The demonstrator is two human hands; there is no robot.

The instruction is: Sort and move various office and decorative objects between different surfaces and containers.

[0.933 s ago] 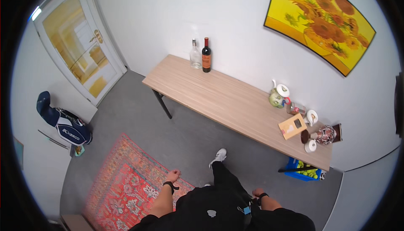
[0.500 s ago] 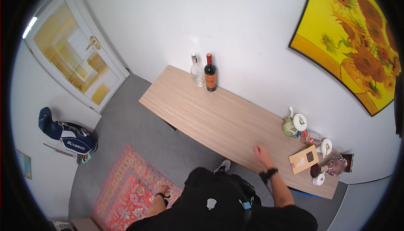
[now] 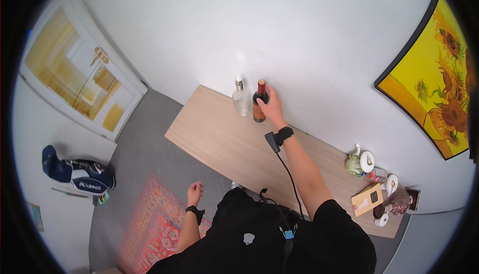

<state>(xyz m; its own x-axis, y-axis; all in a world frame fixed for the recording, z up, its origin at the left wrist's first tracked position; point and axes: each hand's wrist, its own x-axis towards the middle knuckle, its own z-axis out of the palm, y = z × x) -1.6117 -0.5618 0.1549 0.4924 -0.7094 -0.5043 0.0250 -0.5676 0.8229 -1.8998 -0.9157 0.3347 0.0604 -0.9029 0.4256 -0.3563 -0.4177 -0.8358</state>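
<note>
My right hand (image 3: 271, 105) is wrapped round a dark wine bottle (image 3: 260, 116) from its right side, thumb across the front and the other fingers behind it. The bottle has a red neck and an orange-brown label and stands upright at the back of the wooden table (image 3: 224, 139). Just left of it is a clear glass bottle (image 3: 243, 103) with a silver top, which my hand does not touch. My left hand (image 3: 195, 192) hangs beside my body above the floor, fingers curled in, with nothing seen in it.
At the table's right end stand a green and white teapot (image 3: 354, 164), a kraft-coloured packet (image 3: 367, 200), a can (image 3: 377, 175), a dark patterned vessel (image 3: 399, 204) and white lidded pots. The wall runs behind the table. A cable trails from my right wrist device (image 3: 279, 138).
My right hand has gone from above the table's front edge, left and away from me, to the wine bottle and taken hold of it. My left hand has risen slightly.
</note>
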